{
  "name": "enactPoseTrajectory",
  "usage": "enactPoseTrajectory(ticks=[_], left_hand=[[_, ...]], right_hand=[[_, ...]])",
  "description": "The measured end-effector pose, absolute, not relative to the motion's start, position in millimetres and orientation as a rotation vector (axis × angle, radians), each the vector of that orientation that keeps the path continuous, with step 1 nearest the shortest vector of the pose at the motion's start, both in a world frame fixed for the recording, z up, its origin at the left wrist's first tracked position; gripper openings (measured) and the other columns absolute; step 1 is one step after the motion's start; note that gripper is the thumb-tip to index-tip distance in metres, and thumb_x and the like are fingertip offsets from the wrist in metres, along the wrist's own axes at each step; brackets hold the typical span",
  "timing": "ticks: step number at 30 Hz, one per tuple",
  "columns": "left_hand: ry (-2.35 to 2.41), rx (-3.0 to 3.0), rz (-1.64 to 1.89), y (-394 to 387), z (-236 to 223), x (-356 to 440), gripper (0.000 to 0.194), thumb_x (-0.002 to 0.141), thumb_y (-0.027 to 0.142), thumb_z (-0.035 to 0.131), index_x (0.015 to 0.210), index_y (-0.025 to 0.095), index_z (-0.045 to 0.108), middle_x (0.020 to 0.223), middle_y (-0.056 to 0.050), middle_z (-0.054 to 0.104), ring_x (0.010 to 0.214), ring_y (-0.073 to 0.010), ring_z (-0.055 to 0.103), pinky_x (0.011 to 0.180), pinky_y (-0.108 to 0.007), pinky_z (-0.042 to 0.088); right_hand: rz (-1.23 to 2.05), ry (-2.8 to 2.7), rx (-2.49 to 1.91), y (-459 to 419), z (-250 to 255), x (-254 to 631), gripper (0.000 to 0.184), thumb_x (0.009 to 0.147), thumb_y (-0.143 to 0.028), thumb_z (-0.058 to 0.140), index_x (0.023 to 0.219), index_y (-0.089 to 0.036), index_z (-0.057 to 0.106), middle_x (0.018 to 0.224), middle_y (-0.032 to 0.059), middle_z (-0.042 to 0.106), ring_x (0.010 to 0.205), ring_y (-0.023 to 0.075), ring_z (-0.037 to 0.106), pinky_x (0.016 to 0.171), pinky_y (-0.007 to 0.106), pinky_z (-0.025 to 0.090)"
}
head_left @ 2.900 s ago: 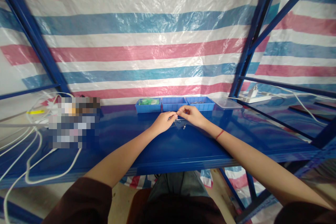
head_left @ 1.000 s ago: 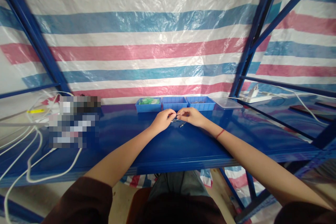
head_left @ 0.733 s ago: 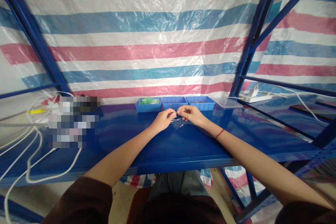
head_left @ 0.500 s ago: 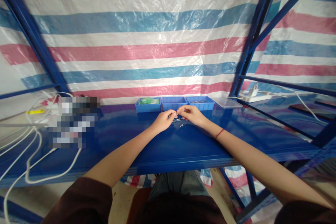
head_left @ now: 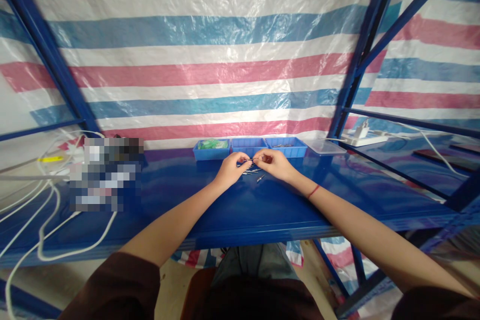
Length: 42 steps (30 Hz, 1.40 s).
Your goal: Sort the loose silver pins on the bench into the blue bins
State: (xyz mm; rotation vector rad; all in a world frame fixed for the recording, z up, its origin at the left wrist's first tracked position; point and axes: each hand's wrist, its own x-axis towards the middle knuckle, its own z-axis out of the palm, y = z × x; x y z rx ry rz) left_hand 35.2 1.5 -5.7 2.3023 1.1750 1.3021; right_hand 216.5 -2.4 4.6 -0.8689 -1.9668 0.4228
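Note:
Both hands meet over the blue table (head_left: 240,210). My left hand (head_left: 233,167) is closed, thumb and forefinger pinching one end of a thin metal piece (head_left: 252,160). From the other side my right hand (head_left: 273,164) pinches the same slim piece, its fingertips almost touching the left ones. Fingers cover most of it, so its exact kind cannot be made out. Just below the fingers several thin silvery metal pieces (head_left: 250,171) lie loosely together. One short metal piece (head_left: 260,178) lies apart, nearer to me.
Three blue bins stand behind my hands: a left bin (head_left: 212,155) with green-and-clear plastic, a middle bin (head_left: 240,153), and a right bin (head_left: 294,153) with metal pieces. A clear lid (head_left: 327,147) and power strip (head_left: 365,137) are right; white cables (head_left: 48,220) lie left.
My left hand has turned slightly, its fingers lifting, and more of the thin piece shows between both hands. The right hand has barely shifted.

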Motion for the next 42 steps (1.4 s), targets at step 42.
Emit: enactPoseTrajectory(ticks=[42], left_hand=[[1.143, 2.966, 0.635, -19.6, -0.5, 39.3, 0.022, 0.087, 0.030, 0.045, 0.088, 0.024, 0.066, 0.091, -0.002, 0.066, 0.094, -0.0202, 0.051, 0.080, -0.034, 0.034]], right_hand=[[0.470, -2.028, -1.336, 18.2, 9.9, 247.9, 0.036, 0.080, -0.040, 0.047, 0.070, -0.013, 0.068, 0.055, 0.0022, 0.057, 0.048, 0.0104, 0.048, 0.048, 0.023, 0.035]])
